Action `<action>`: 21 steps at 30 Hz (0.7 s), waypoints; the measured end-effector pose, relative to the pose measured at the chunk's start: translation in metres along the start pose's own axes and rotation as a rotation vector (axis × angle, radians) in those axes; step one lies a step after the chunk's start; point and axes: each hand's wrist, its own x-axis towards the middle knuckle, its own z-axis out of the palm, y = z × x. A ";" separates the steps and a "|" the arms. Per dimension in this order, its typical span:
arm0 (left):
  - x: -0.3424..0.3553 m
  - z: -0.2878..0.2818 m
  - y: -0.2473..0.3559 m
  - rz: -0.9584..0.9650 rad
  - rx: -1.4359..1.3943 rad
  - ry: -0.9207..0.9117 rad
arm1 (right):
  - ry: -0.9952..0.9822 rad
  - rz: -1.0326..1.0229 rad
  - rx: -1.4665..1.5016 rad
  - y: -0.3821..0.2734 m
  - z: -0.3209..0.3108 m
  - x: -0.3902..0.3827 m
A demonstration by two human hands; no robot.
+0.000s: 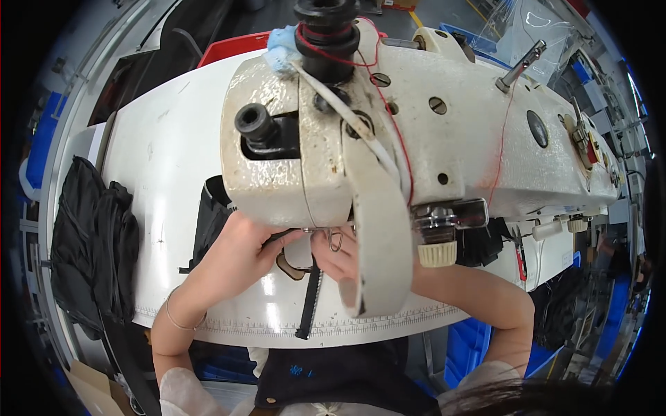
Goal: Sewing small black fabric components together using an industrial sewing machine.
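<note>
A white sewing machine (326, 187) stands over the work, and its head hides part of both hands. My left hand (243, 246) is at the left of the needle area. Its thumb and fingers are closed on the edge of a black fabric piece (210, 218); the fingertips are partly hidden. Across from it, my right hand (336, 255) has its fingers bent and pressed together under the machine head. A narrow black zipper strip (310, 298) runs from beside those fingers toward the table's front edge. The right hand's grip is partly covered by a pale strap-like piece (381, 243).
A ruler scale (243, 328) follows the front edge of the white table (159, 173). Black fabric (94, 243) is heaped at the left, with more black pieces (479, 243) right of the machine. Red-handled scissors (520, 262) lie farther right. Blue bins (466, 347) stand below.
</note>
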 end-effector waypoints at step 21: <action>-0.034 0.058 -0.026 0.479 0.338 -0.036 | 0.156 0.259 0.229 -0.034 -0.013 -0.023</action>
